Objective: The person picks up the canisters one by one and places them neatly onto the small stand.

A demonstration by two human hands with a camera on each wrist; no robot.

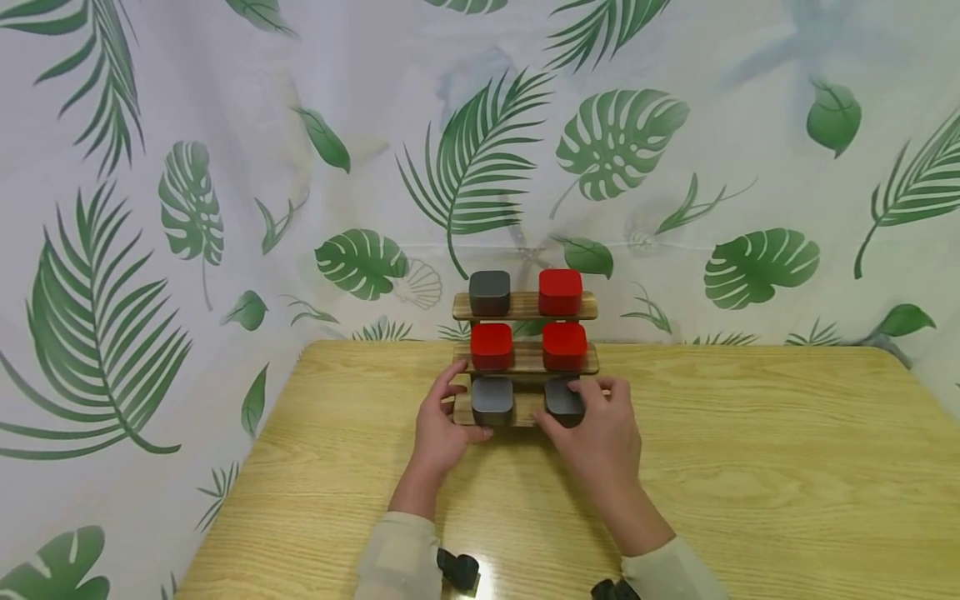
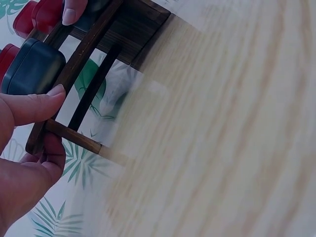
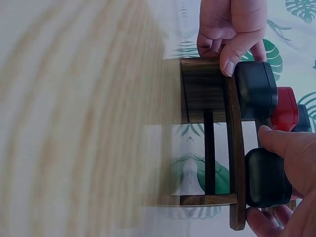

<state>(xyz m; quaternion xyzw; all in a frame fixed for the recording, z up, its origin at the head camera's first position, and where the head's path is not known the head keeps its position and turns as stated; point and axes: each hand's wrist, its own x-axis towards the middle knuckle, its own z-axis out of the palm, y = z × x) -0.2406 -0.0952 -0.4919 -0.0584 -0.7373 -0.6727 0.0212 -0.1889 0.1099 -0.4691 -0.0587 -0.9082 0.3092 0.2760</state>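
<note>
A three-tier wooden stand bears small rounded square boxes, two on each tier. My left hand grips the left end of its lowest shelf, thumb on the front edge and fingers curled round the end. Close by the thumb sits a dark grey box. At the right of the same shelf, my right hand pinches another dark grey box between thumb and fingers. That box stands upright on the shelf. The right wrist view also shows the left thumb on the shelf edge.
Two red boxes stand on the middle tier. On the top tier are a dark grey box and a red one. The stand is near the back of the wood-grain table, before a leaf-print cloth.
</note>
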